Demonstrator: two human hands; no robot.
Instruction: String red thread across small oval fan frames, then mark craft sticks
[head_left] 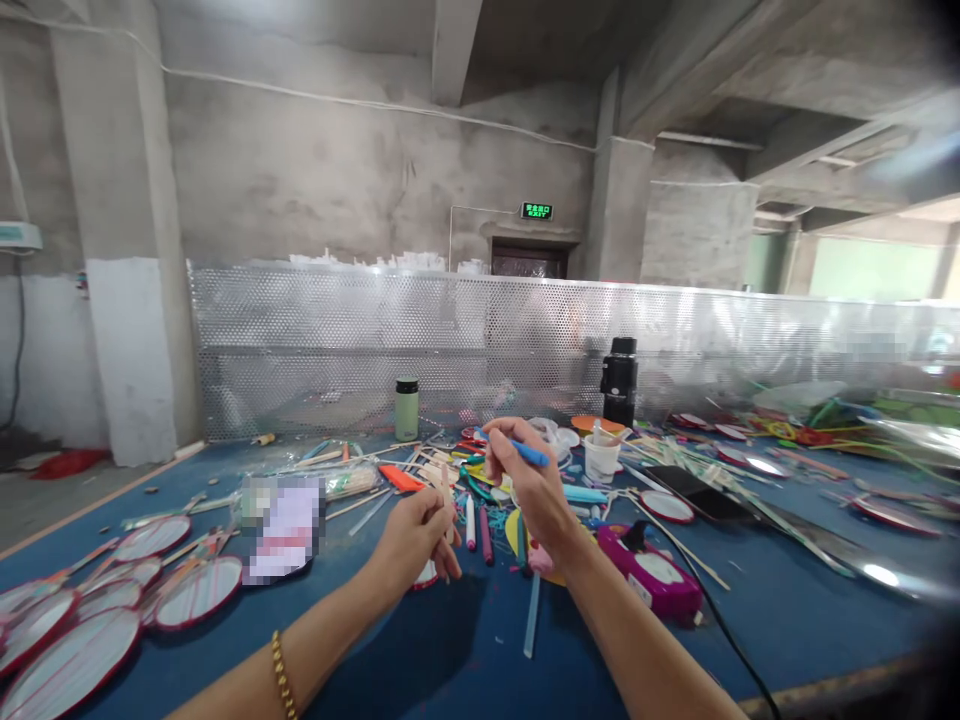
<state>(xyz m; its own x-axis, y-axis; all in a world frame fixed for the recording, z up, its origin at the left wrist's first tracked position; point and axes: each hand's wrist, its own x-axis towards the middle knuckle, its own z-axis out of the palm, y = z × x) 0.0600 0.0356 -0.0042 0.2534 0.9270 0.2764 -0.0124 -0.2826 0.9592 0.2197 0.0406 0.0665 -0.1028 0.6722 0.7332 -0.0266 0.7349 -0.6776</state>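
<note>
My right hand (534,490) is raised over the cluttered middle of the table, its fingers closed round a blue pen-like marker (531,453). To its left and a little lower, my left hand (420,535) pinches a thin pale wooden stick (446,488) that points upward. A piece of a red-rimmed white disc (426,576) shows just below my left hand; the rest is hidden. Between the hands lie a white marker (470,522) with a dark pink end and a dark pink marker (486,535). A clear glue stick (532,618) lies below my right hand.
Several red-rimmed white discs (199,592) on sticks lie at left. A purple device (652,575) with a black cable sits at right, near a black phone (694,492) and a white cup (601,458). A green bottle (406,410) and black flask (620,385) stand behind.
</note>
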